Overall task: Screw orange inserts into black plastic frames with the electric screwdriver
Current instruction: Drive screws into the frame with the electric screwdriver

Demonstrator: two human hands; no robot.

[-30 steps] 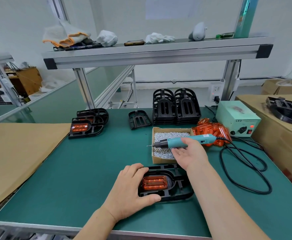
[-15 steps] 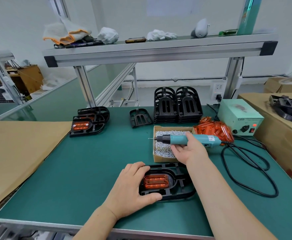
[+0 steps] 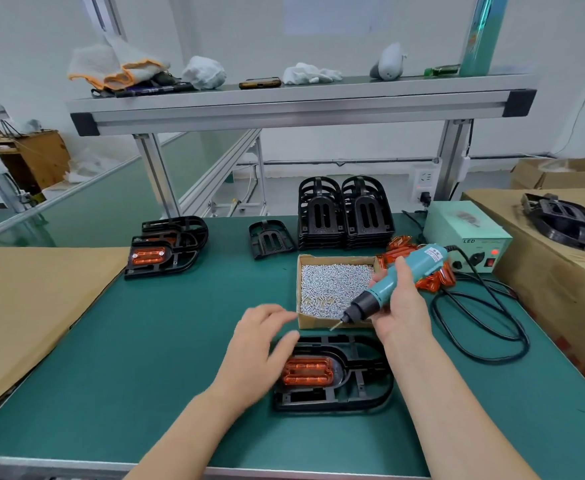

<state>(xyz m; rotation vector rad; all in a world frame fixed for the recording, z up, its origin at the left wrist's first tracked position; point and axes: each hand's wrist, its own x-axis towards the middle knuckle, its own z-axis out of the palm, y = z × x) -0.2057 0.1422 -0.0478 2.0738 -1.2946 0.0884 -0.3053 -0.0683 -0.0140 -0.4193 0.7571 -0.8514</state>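
Right hand point(image 3: 400, 313) grasps electric screwdriver point(image 3: 398, 275); left hand point(image 3: 256, 348) fingers released, blurred, perhaps touching black frame point(image 3: 363, 386) with orange insert point(image 3: 306, 371).

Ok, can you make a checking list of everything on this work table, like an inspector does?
Surface: green mat, flat.
Job's things: black frame with an orange insert seated in it, near the front edge; electric screwdriver tilted, tip down toward the frame; cardboard box of screws; loose orange inserts; two stacks of empty frames; finished frames far left.
Clutter: gloves and cloths on the shelf.
Hands: left hand open at the frame's left end; right hand grips the screwdriver.
Cables: black cord looped on the mat, running to the power box.
Surroundings: cardboard boxes right, cardboard sheet left.
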